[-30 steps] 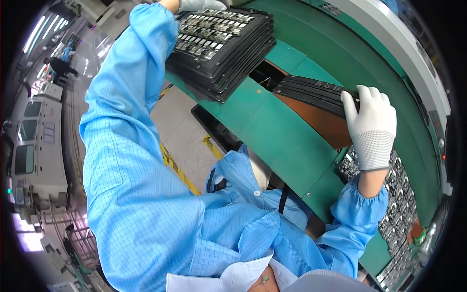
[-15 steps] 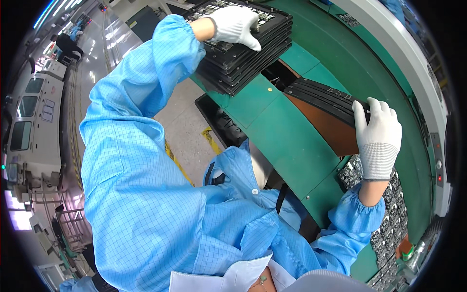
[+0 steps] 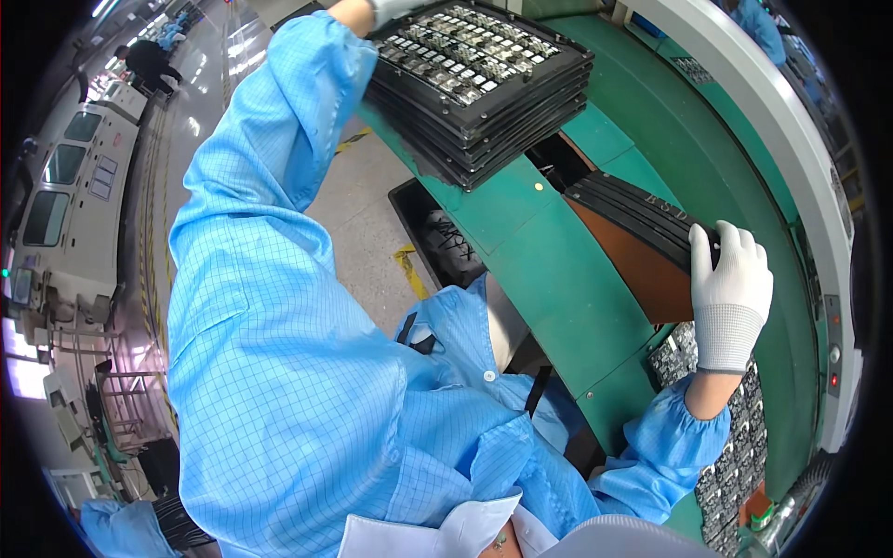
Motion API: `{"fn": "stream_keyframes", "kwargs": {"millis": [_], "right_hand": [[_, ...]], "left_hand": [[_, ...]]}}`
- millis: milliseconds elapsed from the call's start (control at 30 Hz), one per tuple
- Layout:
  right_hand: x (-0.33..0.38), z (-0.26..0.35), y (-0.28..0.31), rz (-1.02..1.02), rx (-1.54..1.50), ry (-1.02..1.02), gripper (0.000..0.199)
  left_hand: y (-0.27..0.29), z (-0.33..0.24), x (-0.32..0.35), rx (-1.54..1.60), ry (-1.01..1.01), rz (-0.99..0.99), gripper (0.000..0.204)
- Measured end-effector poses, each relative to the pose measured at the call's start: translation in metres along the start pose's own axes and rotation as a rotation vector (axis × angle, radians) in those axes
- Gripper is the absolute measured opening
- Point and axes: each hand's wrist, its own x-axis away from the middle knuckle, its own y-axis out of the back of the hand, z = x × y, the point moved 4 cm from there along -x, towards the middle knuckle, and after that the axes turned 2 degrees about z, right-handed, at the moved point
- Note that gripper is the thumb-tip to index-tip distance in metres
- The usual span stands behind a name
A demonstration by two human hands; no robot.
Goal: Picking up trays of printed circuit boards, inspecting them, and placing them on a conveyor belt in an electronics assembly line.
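My left hand point(image 3: 394, 8), in a white knit glove, is at the far left corner of a tall stack of black trays point(image 3: 526, 130). Only its edge shows at the top of the picture, and its fingers are out of sight. Rows of small metallic parts point(image 3: 474, 46) fill the top tray. On the right, my gloved right hand point(image 3: 733, 288) grips the near end of a black layered block point(image 3: 633, 206) with pale lettering, thumb on one side and fingers over the other. Below its black layers is a flat brown face point(image 3: 619, 265).
The green bench point(image 3: 549, 279) runs diagonally under both. A sheet of small dark and silver parts point(image 3: 735, 465) lies near my right forearm. A white curved machine frame point(image 3: 781, 102) borders the right side. A dark bin point(image 3: 433, 232) stands on the floor beside the bench.
My left hand has moved off the middle of the top tray to its far left, mostly out of the picture. The right hand keeps its grip on the black block. The view has shifted slightly.
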Motion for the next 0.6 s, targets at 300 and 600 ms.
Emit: {"fn": "stream_keyframes", "kwargs": {"millis": [300,600], "right_hand": [[0.000,-0.002,-0.004,-0.002,0.000,0.004,0.030],[0.002,0.000,-0.001,0.011,-0.016,-0.019,0.030]], "left_hand": [[0.020,0.161,0.016,0.242,-0.064,-0.024,0.031],[-0.025,0.150,0.004,-0.002,-0.240,0.009,0.035]]}}
